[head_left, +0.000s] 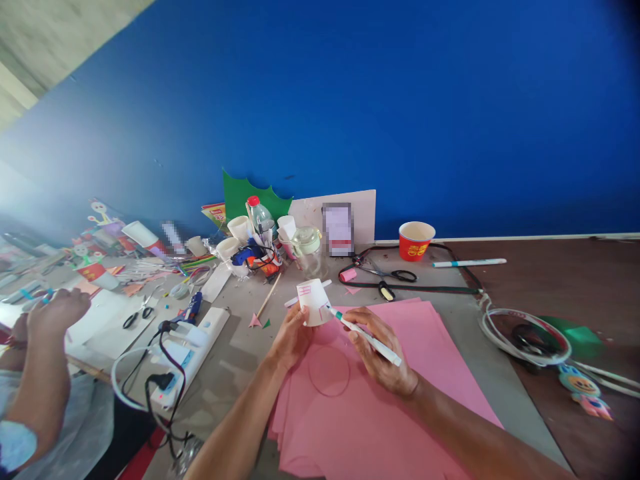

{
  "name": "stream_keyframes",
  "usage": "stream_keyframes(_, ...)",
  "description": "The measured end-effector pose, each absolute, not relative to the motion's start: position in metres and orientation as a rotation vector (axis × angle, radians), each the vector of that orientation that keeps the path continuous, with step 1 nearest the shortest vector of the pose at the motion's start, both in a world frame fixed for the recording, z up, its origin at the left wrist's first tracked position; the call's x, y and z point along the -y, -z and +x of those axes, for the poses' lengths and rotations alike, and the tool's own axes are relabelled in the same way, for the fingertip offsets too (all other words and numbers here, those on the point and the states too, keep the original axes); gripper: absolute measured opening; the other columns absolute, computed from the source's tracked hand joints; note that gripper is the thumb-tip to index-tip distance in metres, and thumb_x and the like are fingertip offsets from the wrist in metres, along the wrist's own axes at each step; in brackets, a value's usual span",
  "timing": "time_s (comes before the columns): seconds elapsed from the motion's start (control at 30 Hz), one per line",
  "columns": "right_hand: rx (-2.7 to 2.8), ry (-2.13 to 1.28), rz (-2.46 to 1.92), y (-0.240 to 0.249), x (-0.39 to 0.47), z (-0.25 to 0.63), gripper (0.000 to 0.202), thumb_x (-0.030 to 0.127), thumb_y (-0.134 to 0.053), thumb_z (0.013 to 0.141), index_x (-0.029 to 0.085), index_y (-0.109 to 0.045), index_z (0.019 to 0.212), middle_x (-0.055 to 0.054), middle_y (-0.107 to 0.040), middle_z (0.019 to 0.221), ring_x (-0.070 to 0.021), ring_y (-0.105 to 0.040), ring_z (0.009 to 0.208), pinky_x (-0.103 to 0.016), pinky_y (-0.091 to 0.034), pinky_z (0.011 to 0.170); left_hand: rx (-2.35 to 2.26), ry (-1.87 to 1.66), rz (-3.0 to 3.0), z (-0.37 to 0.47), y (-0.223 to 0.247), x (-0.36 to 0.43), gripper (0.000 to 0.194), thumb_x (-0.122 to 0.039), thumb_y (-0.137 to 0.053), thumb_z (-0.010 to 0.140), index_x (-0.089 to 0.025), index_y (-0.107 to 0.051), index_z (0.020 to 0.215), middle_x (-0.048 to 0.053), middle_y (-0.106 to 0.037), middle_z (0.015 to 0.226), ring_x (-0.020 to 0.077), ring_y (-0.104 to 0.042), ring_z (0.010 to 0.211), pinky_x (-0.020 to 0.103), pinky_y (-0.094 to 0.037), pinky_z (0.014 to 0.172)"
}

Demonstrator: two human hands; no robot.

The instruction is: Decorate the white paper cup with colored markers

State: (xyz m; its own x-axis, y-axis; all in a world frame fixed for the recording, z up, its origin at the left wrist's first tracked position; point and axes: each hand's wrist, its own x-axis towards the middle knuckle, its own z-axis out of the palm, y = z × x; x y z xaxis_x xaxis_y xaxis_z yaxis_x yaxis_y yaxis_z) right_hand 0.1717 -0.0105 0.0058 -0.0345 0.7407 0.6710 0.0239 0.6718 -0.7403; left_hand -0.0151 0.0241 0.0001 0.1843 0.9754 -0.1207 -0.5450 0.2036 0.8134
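Note:
My left hand is closed around the side of a small white paper cup, which is tilted and has pinkish-red marks on it. In my right hand is a white marker with a teal band, its tip at the right side of the cup. Both hands are over a stack of pink paper sheets. A circle is drawn on the top sheet, just below the cup.
Behind are a phone, a glass jar, scissors and a red cup. A power strip with cables lies left. At far left are another person's hands. Coiled cable lies right.

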Motion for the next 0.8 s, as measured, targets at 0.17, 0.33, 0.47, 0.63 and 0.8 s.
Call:
stream_keyframes(0.17, 1.553, -0.624, -0.667, -0.0081, 0.0109, 0.1715, 0.016, 0.026, -0.051, 0.095, 0.021, -0.062, 0.105, -0.008, -0.066, 0.09, -0.0201, -0.065, 0.081, -0.032, -0.054, 0.07, -0.753, -1.208, 0.724, -0.0157, 0.001, -0.0242, 0.038, -0.039, -0.081, 0.071, -0.014, -0.071, 0.097, 0.006, -0.073, 0.089, 0.018, -0.066, 0.08, 0.028, -0.048, 0.074)
stream_keyframes(0.33, 1.595, -0.617, -0.628, -0.0075, 0.012, 0.1733, 0.017, 0.021, -0.052, 0.094, 0.021, -0.063, 0.106, -0.007, -0.068, 0.09, -0.0205, -0.065, 0.084, -0.033, -0.054, 0.073, -0.752, -1.212, 0.75, -0.0172, 0.004, -0.0254, 0.033, -0.037, -0.08, 0.073, -0.014, -0.071, 0.095, 0.005, -0.072, 0.083, 0.0139, -0.062, 0.069, 0.026, -0.046, 0.068)
stream_keyframes(0.47, 1.547, -0.613, -0.674, -0.0052, 0.0097, 0.1759, 0.016, 0.022, -0.052, 0.093, 0.021, -0.063, 0.106, -0.007, -0.067, 0.092, -0.0201, -0.065, 0.085, -0.032, -0.054, 0.074, -0.746, -1.2, 0.745, -0.0162, 0.0013, -0.0244, 0.037, -0.039, -0.081, 0.072, -0.013, -0.071, 0.096, 0.006, -0.072, 0.086, 0.0154, -0.065, 0.074, 0.026, -0.048, 0.07)
stream_keyframes(0.63, 1.579, -0.608, -0.696, -0.0056, 0.0089, 0.1762, 0.015, 0.026, -0.053, 0.094, 0.021, -0.064, 0.102, -0.007, -0.068, 0.088, -0.0206, -0.065, 0.082, -0.034, -0.054, 0.072, -0.746, -1.2, 0.716, -0.0157, 0.0001, -0.024, 0.039, -0.038, -0.082, 0.071, -0.014, -0.071, 0.099, 0.006, -0.074, 0.089, 0.0185, -0.067, 0.082, 0.028, -0.05, 0.077)
stream_keyframes(0.8, 1.6, -0.606, -0.686, -0.0083, 0.0109, 0.1765, 0.017, 0.029, -0.051, 0.095, 0.022, -0.064, 0.101, -0.007, -0.069, 0.086, -0.0214, -0.065, 0.081, -0.034, -0.055, 0.07, -0.738, -1.214, 0.699, -0.0173, 0.0038, -0.0259, 0.043, -0.036, -0.083, 0.07, -0.014, -0.069, 0.104, 0.005, -0.073, 0.087, 0.0163, -0.065, 0.076, 0.026, -0.048, 0.07)
